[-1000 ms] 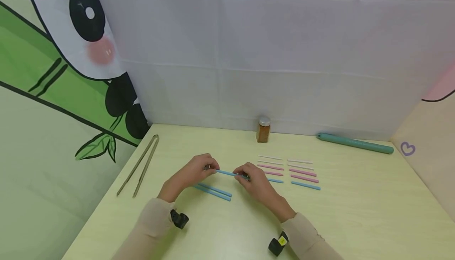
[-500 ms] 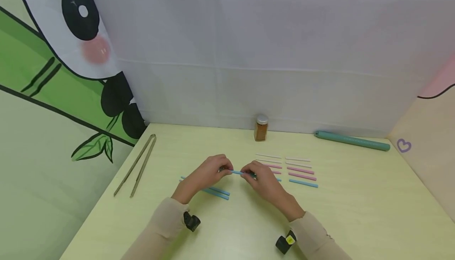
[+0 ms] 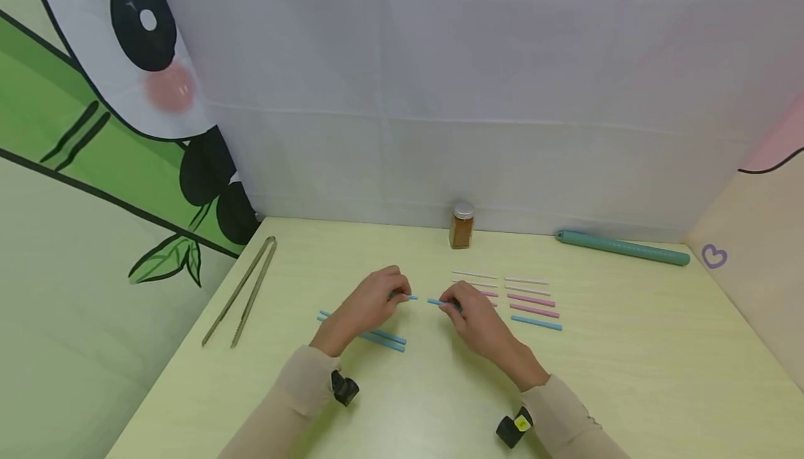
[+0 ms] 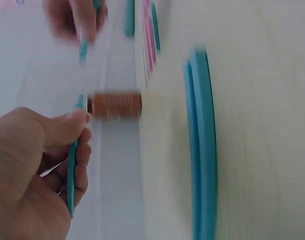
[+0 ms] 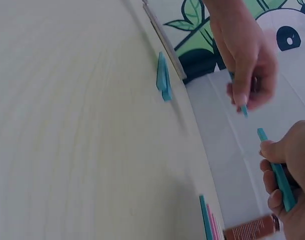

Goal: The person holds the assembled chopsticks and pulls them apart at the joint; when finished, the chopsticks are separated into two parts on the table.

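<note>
Fingers [image 4: 82,155] on the left hand [image 3: 370,302] are pinching a small blue stick [image 4: 71,185] with the thumb, closed up snug, with its tip poking out past them. I am seeing the right hand [image 3: 472,316] doing the same: its fingers and thumb are gripping a second blue piece [image 5: 281,185]. Both are being held up over the table [image 3: 628,375], their tips facing each other with a little gap showing between. Two long blue sticks [image 4: 207,140] are lying side by side under the left wrist, which is hiding part of them from my head view. Past the right hand, white sticks [image 3: 526,280], pink sticks [image 3: 534,310] and a short blue stick [image 3: 537,323] are lying in rows. A brown jar [image 3: 461,229] with a silvery lid is standing near the white wall [image 3: 471,96], a green tube [image 3: 622,248] is resting to its right, and metal tongs [image 3: 254,291] are lying spread by the table's left edge.
</note>
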Demonstrator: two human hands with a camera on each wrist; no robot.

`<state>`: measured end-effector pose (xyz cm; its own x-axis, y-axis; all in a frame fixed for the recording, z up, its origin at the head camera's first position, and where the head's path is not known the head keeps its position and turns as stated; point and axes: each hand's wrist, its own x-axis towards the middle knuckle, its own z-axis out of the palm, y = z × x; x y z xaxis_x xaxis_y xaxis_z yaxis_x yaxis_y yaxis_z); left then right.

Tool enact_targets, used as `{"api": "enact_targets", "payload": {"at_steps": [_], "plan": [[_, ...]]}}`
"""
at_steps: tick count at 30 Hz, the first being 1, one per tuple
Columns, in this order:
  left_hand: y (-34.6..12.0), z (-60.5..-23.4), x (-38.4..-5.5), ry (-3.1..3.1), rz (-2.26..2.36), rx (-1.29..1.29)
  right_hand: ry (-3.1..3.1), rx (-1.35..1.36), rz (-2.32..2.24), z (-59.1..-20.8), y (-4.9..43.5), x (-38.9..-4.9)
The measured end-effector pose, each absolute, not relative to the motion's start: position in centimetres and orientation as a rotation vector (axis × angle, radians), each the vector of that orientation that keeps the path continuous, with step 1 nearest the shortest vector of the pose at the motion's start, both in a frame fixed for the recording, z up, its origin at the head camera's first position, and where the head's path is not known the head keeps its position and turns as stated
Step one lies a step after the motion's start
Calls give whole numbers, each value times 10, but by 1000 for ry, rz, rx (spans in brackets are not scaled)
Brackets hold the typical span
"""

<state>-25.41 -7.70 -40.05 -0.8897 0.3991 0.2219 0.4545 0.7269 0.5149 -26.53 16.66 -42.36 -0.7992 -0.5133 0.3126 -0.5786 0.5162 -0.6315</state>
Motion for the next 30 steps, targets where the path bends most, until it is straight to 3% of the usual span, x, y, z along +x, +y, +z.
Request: {"api": "enact_targets", "payload": {"at_steps": [5, 10, 22, 30], "plan": [[-117, -404, -251, -2829, -903, -398, -2643, 781, 1116, -428, 202, -270], [-129, -405, -251, -2822, -956, -450, -2633, 788, 1081, -431, 225, -273], [-81, -421, -249, -2891, -958, -505, -2574, 759, 1029, -448, 271, -264], [-33, -434, -256, -2953, -975, -679, -2680, 739, 945, -451, 297, -260]]}}
